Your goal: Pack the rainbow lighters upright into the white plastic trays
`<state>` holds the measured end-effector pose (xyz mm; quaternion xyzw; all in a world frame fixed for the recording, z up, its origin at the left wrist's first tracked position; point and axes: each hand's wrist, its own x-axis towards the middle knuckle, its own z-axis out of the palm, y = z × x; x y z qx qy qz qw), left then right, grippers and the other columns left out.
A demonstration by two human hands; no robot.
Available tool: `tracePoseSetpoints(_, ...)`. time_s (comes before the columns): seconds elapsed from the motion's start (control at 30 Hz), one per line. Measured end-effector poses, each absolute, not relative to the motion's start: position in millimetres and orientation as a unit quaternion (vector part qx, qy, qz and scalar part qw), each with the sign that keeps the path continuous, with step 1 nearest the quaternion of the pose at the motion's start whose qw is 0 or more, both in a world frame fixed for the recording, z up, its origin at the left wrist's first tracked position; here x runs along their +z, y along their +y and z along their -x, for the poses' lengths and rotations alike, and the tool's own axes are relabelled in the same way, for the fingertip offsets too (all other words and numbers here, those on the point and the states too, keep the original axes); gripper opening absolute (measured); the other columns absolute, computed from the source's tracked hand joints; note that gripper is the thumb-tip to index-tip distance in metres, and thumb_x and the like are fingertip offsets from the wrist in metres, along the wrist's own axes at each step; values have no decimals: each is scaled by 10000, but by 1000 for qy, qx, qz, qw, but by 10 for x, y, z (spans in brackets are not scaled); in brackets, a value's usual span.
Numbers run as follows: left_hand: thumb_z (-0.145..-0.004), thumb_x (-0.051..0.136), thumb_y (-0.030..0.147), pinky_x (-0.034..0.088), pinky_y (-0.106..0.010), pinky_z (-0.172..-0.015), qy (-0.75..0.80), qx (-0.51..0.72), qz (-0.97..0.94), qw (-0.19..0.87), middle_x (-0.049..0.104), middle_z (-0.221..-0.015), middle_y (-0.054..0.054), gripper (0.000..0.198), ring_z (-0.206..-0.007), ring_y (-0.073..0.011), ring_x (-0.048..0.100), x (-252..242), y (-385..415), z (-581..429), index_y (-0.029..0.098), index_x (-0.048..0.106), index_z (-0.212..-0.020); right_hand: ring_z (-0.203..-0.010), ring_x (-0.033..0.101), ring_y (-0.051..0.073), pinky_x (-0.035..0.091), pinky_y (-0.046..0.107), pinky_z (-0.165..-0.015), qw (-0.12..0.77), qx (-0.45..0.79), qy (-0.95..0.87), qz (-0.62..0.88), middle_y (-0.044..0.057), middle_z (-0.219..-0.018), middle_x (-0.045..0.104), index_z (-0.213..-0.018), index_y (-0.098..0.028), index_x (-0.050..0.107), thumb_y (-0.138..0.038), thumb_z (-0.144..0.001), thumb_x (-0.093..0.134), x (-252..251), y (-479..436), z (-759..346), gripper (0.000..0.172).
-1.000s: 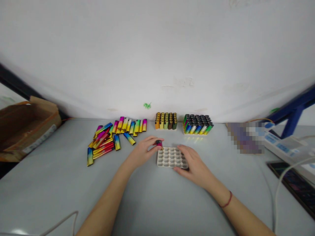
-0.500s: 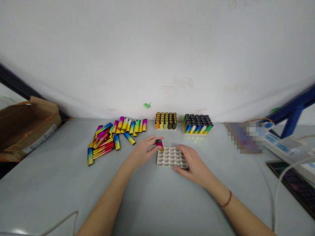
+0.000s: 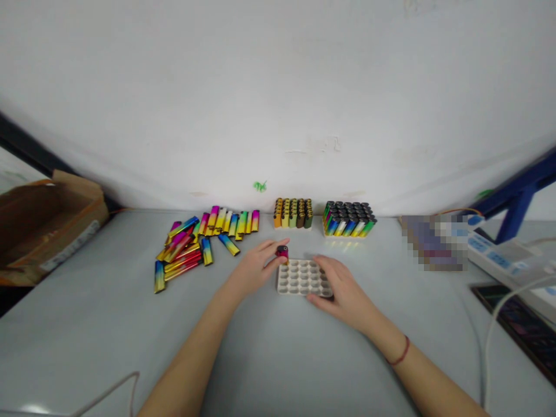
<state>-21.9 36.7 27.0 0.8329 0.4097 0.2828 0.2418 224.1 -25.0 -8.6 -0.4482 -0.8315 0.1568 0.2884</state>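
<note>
A white tray (image 3: pixel 299 278) with rows of empty sockets lies on the grey table in front of me. One pink lighter (image 3: pixel 282 253) stands upright in the tray's far left corner. My left hand (image 3: pixel 256 266) pinches that lighter between thumb and fingers. Over the tray's right edge rests my right hand (image 3: pixel 341 286), gripping it with curled fingers. A red cord circles my right wrist.
A loose pile of colourful lighters (image 3: pixel 195 243) lies at the left. Two filled trays (image 3: pixel 293 214) (image 3: pixel 348 220) stand by the wall. A cardboard box (image 3: pixel 47 223) sits far left. Cables, a white device (image 3: pixel 504 255) and a dark slab (image 3: pixel 521 324) are at the right.
The pink lighter in my left hand has gone from tilted to upright at the tray's far left corner. My right hand has stayed on the tray.
</note>
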Motion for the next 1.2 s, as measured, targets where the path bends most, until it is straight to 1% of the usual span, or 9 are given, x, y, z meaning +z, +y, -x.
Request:
tracePoseSetpoints(0.23,-958,463,327,497,-371,-978,420,283,-834,220,675,-1096,-103,427,-1045,-212,634,238,343,171,183,552,-1349,-1268,509,316,423,536,-1062,286,163,-827,456,178,-1385,529,-1412,-192,348,-364,-860,666,-87,-252,-2243,660)
tracePoseSetpoints(0.43,-941,482,316,506,-366,-959,422,290,-825,238,688,-1089,-93,401,-1022,-208,642,172,368,148,191,586,-1308,-1257,523,321,430,546,-1050,290,167,-822,460,171,-1377,539,-1426,-206,343,-373,-855,668,-95,-251,-2242,678)
tracePoseSetpoints(0.67,-863,591,375,533,-367,-886,468,287,-784,289,744,-968,-63,257,-924,-223,685,160,422,189,193,665,-1029,-1249,528,322,437,548,-1046,290,176,-821,459,176,-1375,537,-1416,-201,347,-360,-851,679,-80,-245,-2238,674)
tracePoseSetpoints(0.77,-854,594,416,540,-363,-868,463,290,-775,318,744,-963,-71,290,-916,-228,691,163,408,185,184,661,-1015,-1245,528,317,439,541,-1047,289,178,-821,459,179,-1373,537,-1404,-189,353,-359,-847,682,-85,-240,-2244,669)
tracePoseSetpoints(0.9,-825,622,482,545,-330,-830,450,293,-772,340,731,-1045,-77,391,-916,-214,686,247,410,255,188,672,-1077,-1264,512,325,434,553,-1051,287,177,-822,459,184,-1384,524,-1406,-190,336,-355,-849,676,-95,-240,-2250,672)
tracePoseSetpoints(0.97,-848,575,520,539,-318,-747,499,288,-757,306,729,-1034,-84,428,-839,-209,678,303,440,364,183,681,-1091,-1264,511,328,433,558,-1050,285,176,-822,460,189,-1381,522,-1406,-186,330,-354,-849,675,-98,-243,-2250,675)
tracePoseSetpoints(1.03,-901,487,502,516,-339,-721,598,274,-723,211,728,-976,-104,436,-794,-228,662,345,475,506,161,690,-1080,-1262,512,326,432,557,-1052,284,175,-823,460,190,-1378,523,-1407,-184,325,-351,-854,670,-100,-246,-2250,674)
tracePoseSetpoints(1.13,-942,398,442,489,-429,-792,720,204,-662,48,708,-995,-177,459,-908,-318,648,366,502,683,130,698,-1094,-1263,510,324,428,555,-1054,283,175,-824,458,186,-1376,525,-1410,-188,322,-345,-861,664,-104,-246,-2251,666)
tracePoseSetpoints(1.2,-943,385,460,469,-505,-831,761,141,-633,-9,682,-1091,-211,478,-1011,-379,619,362,492,724,161,703,-1138,-1261,510,325,428,553,-1053,283,174,-825,458,183,-1374,527,-1409,-187,325,-350,-861,665,-109,-245,-2252,665)
